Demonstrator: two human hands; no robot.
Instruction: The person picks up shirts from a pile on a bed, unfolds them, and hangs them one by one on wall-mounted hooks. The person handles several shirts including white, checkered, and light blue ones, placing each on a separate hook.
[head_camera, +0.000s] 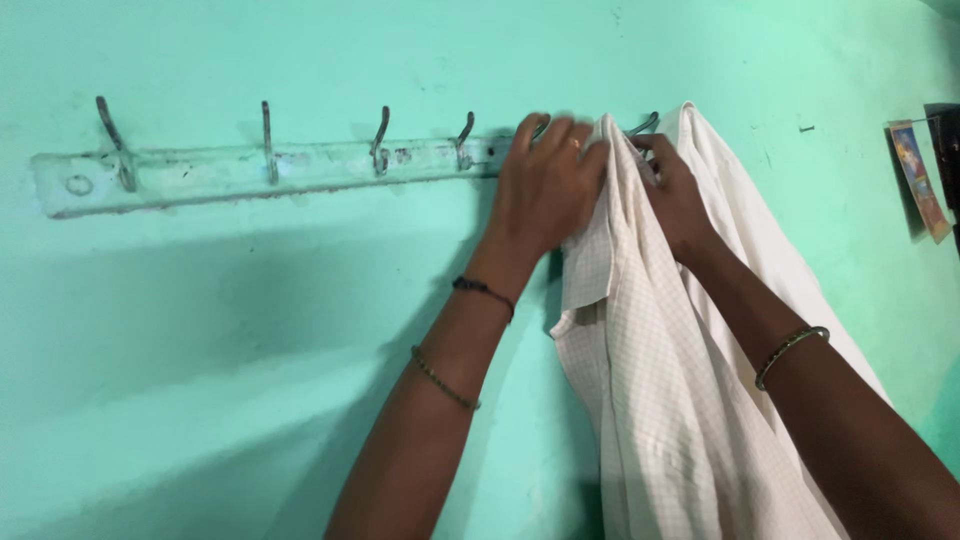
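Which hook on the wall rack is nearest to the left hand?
The bare hook just left of the left hand; the other three bare hooks stand farther left along the rack.

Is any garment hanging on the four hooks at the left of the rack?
No, the four left hooks are bare; the white shirt hangs at the right end.

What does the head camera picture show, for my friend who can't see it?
Two hands hold a white checked shirt up against a hook rail on a green wall. The left hand grips the cloth near the collar, and the right hand reaches in behind it by a hook. Four hooks to the left hang bare.
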